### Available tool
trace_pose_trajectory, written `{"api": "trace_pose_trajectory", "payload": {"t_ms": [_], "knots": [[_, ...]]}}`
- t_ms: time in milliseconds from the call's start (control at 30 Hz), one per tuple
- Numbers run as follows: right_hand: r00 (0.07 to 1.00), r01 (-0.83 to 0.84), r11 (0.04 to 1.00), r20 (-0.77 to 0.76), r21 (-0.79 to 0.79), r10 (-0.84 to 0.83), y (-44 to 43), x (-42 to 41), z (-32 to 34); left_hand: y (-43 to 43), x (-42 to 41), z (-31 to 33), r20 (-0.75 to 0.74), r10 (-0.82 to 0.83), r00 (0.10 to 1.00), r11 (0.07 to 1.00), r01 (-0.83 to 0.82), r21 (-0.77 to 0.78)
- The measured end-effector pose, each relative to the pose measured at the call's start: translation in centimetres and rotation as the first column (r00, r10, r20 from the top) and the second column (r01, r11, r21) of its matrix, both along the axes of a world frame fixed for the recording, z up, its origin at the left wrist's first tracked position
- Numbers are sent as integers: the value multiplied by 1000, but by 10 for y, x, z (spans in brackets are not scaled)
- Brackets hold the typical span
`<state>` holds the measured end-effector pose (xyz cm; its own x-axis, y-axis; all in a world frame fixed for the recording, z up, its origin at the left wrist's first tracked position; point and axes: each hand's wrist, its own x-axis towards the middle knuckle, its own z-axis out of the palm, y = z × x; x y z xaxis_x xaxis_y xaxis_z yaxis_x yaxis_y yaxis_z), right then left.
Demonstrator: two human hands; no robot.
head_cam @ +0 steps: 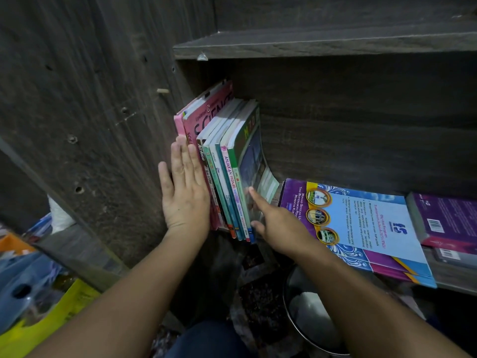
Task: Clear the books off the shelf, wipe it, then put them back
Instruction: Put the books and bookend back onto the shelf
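Observation:
Several thin books (227, 166) stand upright at the left end of the dark wooden shelf (335, 140), leaning on its side panel; a pink Science book is at the far left. My left hand (184, 192) lies flat with straight fingers against the spines on the left side of the row. My right hand (273, 220) touches the cover of the rightmost green book with its index finger stretched out; that book's cover bends outward at the bottom. A purple and blue book (361, 228) lies flat on the shelf to the right.
More purple books (446, 218) are stacked flat at the far right. An upper shelf board (322, 45) runs overhead. A metal bin (309, 313) stands on the floor below, and a yellow bag (51, 324) and clutter lie at the lower left.

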<state>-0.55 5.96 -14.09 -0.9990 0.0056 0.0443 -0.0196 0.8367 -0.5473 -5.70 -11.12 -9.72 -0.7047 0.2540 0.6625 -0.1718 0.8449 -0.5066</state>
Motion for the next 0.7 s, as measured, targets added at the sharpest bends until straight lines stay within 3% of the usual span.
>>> {"api": "trace_pose_trajectory", "payload": {"t_ms": [133, 233, 467, 600, 700], "knots": [[999, -25, 1000, 23, 16, 25, 2, 3, 6, -1, 4, 2, 5, -37, 999, 997, 37, 63], [998, -54, 998, 44, 33, 53, 9, 10, 17, 0, 11, 6, 14, -105, 994, 976, 100, 194], [979, 137, 988, 145, 73, -147, 84, 53, 54, 12, 56, 20, 34, -438, 898, 752, 346, 561], [947, 249, 954, 165, 166, -276, 121, 96, 52, 39, 76, 0, 39, -642, 765, 631, 499, 594], [912, 263, 941, 263, 215, -315, 138, 112, 35, 68, 79, -19, 213, -729, 650, 612, 479, 629]]}}
